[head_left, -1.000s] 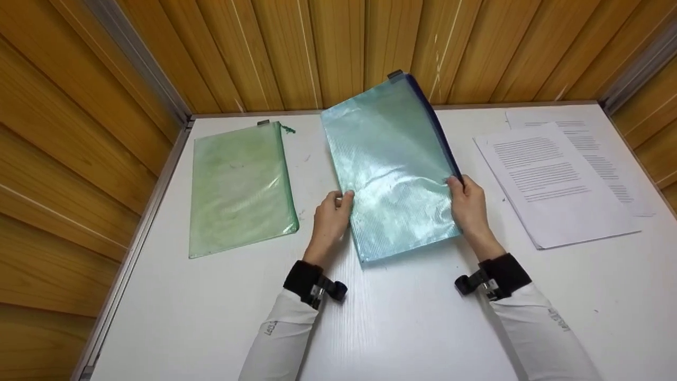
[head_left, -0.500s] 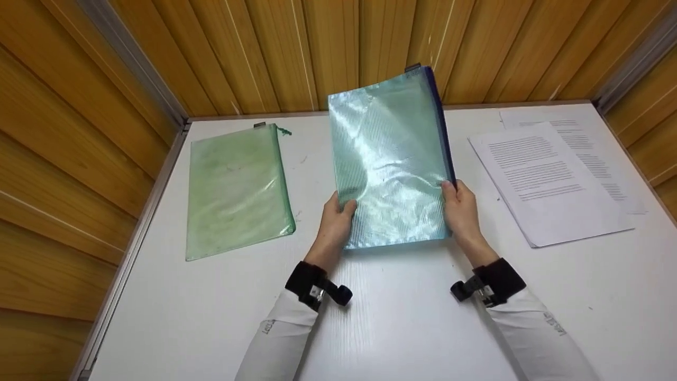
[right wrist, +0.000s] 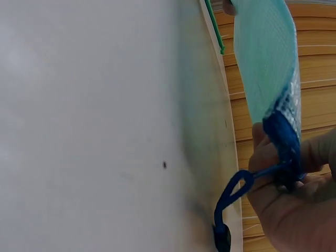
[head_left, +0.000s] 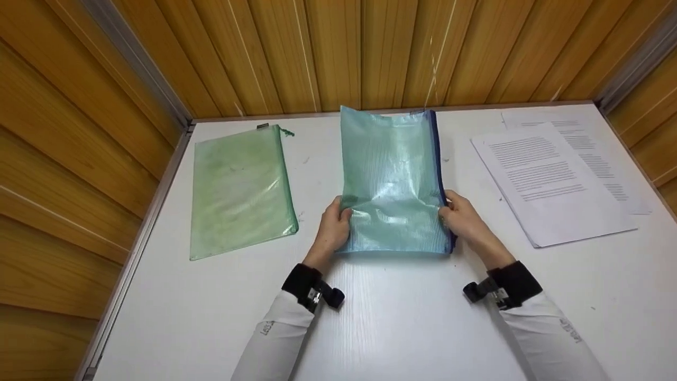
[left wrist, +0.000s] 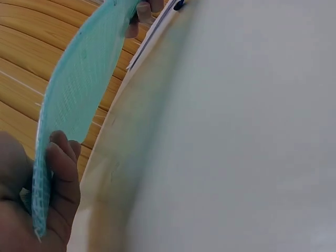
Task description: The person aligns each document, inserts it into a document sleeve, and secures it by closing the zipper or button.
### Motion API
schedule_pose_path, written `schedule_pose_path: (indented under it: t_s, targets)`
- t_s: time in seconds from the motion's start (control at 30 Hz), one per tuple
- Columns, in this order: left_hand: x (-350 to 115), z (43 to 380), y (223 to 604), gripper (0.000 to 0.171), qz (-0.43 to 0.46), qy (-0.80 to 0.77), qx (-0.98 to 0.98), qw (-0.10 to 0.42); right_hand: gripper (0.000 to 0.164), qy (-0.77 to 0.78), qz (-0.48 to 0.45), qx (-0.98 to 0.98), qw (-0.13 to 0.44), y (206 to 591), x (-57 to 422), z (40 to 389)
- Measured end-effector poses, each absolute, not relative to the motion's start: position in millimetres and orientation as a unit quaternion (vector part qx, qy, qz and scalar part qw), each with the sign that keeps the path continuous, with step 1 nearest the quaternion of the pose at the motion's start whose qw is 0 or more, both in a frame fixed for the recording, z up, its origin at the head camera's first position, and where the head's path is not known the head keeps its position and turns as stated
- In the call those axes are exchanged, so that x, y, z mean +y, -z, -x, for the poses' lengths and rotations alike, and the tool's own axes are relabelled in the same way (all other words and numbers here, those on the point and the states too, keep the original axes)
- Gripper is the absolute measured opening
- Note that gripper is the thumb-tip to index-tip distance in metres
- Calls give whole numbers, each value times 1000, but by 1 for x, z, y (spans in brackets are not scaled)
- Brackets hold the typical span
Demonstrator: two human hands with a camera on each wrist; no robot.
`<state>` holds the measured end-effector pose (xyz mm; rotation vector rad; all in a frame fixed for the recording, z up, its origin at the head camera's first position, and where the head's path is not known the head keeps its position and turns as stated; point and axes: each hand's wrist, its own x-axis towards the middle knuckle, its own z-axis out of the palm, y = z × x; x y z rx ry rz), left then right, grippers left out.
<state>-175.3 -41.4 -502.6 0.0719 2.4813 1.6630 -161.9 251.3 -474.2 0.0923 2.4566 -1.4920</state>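
In the head view, a translucent blue pouch is at the middle of the white table, held by both hands at its near half. The left hand grips the left side, thumb on the upper face; the right hand grips the right side, where a dark blue zip edge runs from far to near. The pouch bows between the hands, and its far left corner stands up in a point. To the left, well apart, a green pouch lies flat, its darker green edge on the right. To the right lies a printed sheet, partly covering another page on its far right side. A wood-patterned wall rises behind the far edge.

In the left wrist view, the blue pouch shows nearly edge-on, curved, clear of the tabletop, clamped between the left thumb side and the curled fingers.

In the right wrist view, the right hand pinches the pouch beside its zip end; a blue cord hangs looped from there, with a dark toggle at its lower end.
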Motion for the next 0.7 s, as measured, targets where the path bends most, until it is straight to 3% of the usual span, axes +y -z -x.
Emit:
schedule_pose_path:
  t_s: [0.27,0.43,0.7]
  targets:
    - [-48,183,509,39,-48,-516,847,117,57,489,-25,859,149,478,254,165]
    - [-53,179,497,44,-16,-517,844,140,59,461,-16,876,141,478,251,166]
    - [-62,181,494,41,19,-470,874,120,69,402,-5,907,124,475,256,170]
